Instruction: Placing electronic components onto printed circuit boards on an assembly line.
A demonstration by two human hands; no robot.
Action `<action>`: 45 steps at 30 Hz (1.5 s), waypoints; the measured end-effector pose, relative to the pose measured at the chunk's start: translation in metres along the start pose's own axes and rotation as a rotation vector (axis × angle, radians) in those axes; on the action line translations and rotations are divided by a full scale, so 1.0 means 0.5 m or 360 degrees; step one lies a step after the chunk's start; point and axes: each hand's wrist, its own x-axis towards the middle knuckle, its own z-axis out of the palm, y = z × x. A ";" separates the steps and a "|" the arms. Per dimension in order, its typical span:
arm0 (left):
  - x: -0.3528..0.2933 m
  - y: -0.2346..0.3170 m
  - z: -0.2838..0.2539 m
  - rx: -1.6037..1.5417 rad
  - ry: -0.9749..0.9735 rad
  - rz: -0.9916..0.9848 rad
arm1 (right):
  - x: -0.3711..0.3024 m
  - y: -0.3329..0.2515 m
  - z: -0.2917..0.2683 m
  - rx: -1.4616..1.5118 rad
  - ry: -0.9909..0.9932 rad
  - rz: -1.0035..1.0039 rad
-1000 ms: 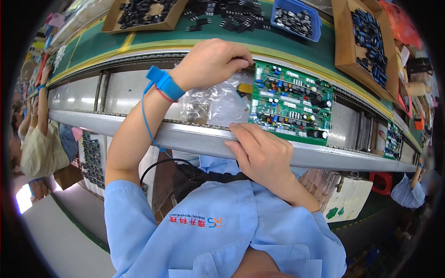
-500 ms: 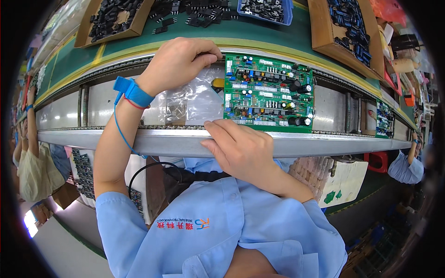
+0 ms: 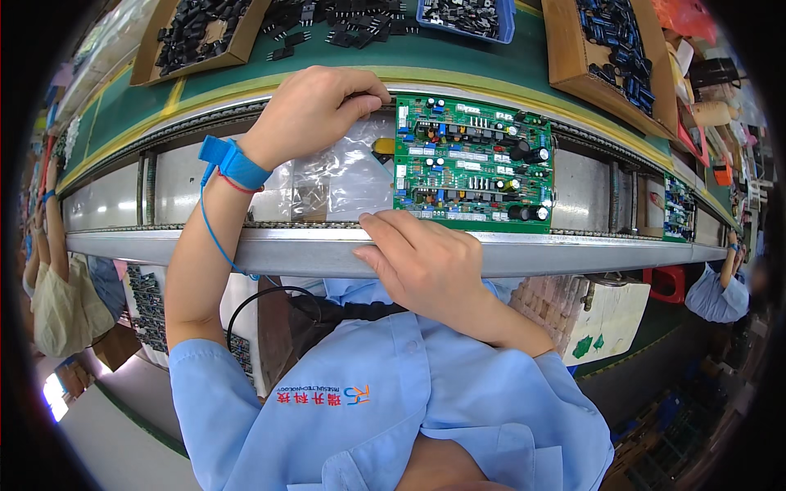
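A green-topped desk [image 3: 491,62] spans the upper frame. Below it a metal conveyor [image 3: 540,257] runs across, its two rails presumably spaced so that a board can ride on its edges. The green circuit board [image 3: 473,159] sits between them just right of the frame's centre, level and crowded with parts.

Cardboard boxes at upper left [image 3: 246,41] and upper right [image 3: 566,49] hold black and blue-sleeved components, likely sorted by kind for easy reach; a clear plastic bag [image 3: 352,178] lies left of the board, and a blue tray [image 3: 467,32] of small parts stands at top centre.

The left hand [image 3: 332,110] arches over the conveyor, fingers curled at the far rail just beside the board's upper left corner — whether they pinch anything I cannot tell. The right hand [image 3: 426,260], loosely spread, rests on the near rail by the lower left corner — perhaps for support — with nothing visible in its grip.
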 end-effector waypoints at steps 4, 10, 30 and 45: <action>-0.002 -0.004 0.001 -0.0005 0.0009 0.0012 | 0.001 -0.003 -0.001 0.0003 0.0005 -0.0002; -0.006 -0.001 0.001 0.0013 0.0004 0.0021 | -0.003 -0.006 0.000 0.0012 -0.0003 0.0012; -0.010 -0.005 -0.002 0.0014 0.0049 0.0081 | 0.013 -0.017 -0.033 -0.0141 -0.0239 0.0076; -0.015 -0.009 0.009 0.0135 0.0094 0.0110 | -0.025 0.088 -0.153 -0.0775 -0.0398 0.0456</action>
